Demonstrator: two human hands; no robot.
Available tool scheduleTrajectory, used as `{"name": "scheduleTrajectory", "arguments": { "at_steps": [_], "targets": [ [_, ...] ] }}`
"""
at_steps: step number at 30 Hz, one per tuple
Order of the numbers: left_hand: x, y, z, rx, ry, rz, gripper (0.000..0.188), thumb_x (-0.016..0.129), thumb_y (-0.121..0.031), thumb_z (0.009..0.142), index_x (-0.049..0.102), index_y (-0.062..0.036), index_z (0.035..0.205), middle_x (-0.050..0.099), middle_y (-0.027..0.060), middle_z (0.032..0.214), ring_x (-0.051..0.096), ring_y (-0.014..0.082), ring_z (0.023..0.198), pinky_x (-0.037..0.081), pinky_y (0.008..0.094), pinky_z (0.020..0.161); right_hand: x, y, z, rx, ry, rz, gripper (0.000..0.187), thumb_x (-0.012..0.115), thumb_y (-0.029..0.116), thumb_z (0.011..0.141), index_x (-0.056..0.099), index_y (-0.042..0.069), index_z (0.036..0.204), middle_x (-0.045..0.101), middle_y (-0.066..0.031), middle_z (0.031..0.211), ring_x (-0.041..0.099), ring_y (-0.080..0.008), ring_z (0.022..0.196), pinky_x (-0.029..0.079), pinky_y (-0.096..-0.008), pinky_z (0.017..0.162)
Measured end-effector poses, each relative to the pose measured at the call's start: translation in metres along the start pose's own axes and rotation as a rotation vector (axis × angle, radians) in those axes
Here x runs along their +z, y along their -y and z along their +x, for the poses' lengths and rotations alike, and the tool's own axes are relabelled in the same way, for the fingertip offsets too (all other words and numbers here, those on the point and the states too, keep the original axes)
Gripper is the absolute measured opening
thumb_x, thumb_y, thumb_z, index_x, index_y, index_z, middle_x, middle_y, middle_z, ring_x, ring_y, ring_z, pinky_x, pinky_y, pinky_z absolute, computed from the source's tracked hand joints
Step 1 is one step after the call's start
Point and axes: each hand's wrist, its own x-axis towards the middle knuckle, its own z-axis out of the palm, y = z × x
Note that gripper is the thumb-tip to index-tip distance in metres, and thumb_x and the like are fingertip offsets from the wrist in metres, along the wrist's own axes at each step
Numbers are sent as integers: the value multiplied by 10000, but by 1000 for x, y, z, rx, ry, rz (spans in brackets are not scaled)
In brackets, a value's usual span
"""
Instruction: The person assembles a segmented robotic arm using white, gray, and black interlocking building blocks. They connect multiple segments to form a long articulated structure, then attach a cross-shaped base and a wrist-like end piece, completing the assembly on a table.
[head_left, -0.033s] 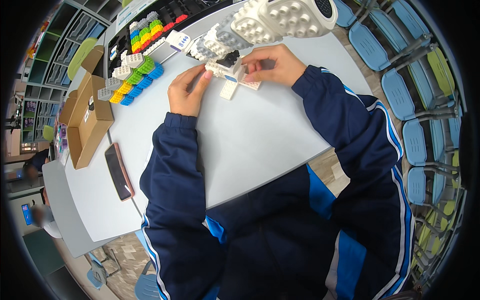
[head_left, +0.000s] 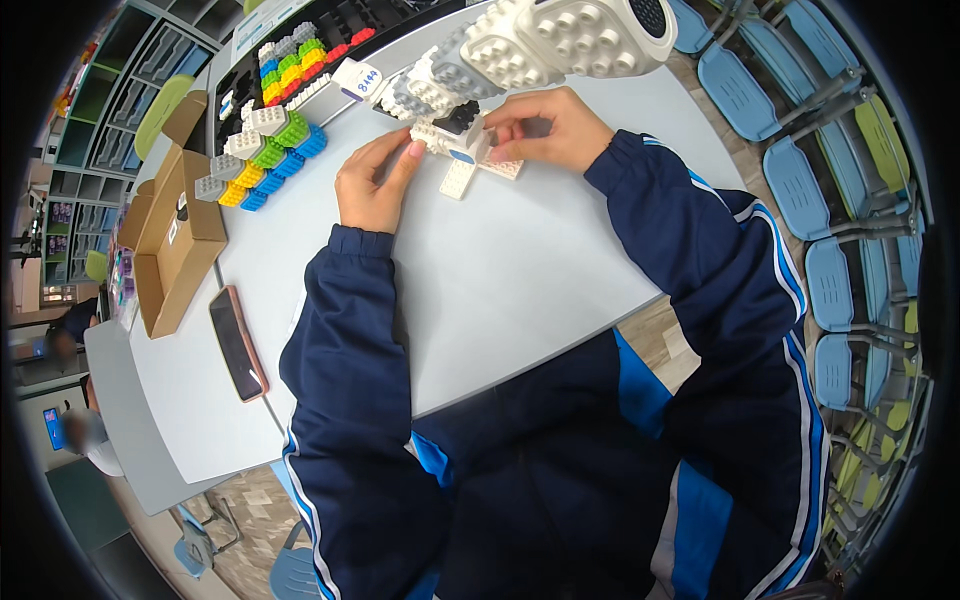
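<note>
A tall white and grey model of studded building blocks (head_left: 512,48) stands on the table and leans toward the far right. Its base (head_left: 466,146) is a white block with a blue oval and a black part on top. Flat white studded plates (head_left: 457,180) stick out as feet. My left hand (head_left: 368,188) pinches the left side of the base between thumb and fingers. On the other side, my right hand (head_left: 562,130) has curled fingers against the base, near its right foot plate. Part of the right fingertips is hidden by the model.
Stacked colored blocks (head_left: 268,155) lie at the far left, beside a black tray of more blocks (head_left: 290,62). An open cardboard box (head_left: 190,262) and a phone (head_left: 237,343) are on the left of the white table (head_left: 510,285). Blue chairs (head_left: 795,185) line the right.
</note>
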Motion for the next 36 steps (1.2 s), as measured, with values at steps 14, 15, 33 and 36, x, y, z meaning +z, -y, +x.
{"name": "scheduleTrajectory", "arguments": {
  "at_steps": [14,15,33,36],
  "targets": [
    [0,3,1,54,75,113,281,669,-263,933,722,-17,1058,696,130,1115,621,245,1063,466,322,936,3,6,3,-112,-102,-190,207,794,182,781,735,25,903,675,-57,781,598,-146,674,492,-278,642],
    [1,3,2,61,77,118,273,667,-263,934,727,-22,1048,695,127,1119,619,244,1065,468,321,931,3,6,3,-102,-100,-201,226,798,212,780,733,28,893,684,-64,790,609,-154,676,506,-285,647],
    [4,-5,-3,106,-38,97,182,716,-205,871,756,-38,929,723,103,952,660,266,896,510,353,797,10,17,4,-137,-302,-236,526,892,402,637,692,5,918,677,-106,823,628,-223,771,492,-325,712],
    [4,-7,-4,88,-42,84,189,720,-212,869,757,-37,931,722,103,958,656,269,891,506,355,798,28,25,3,-36,-311,-174,526,891,395,647,686,-8,916,676,-125,822,634,-256,771,491,-344,720]
  ]
}}
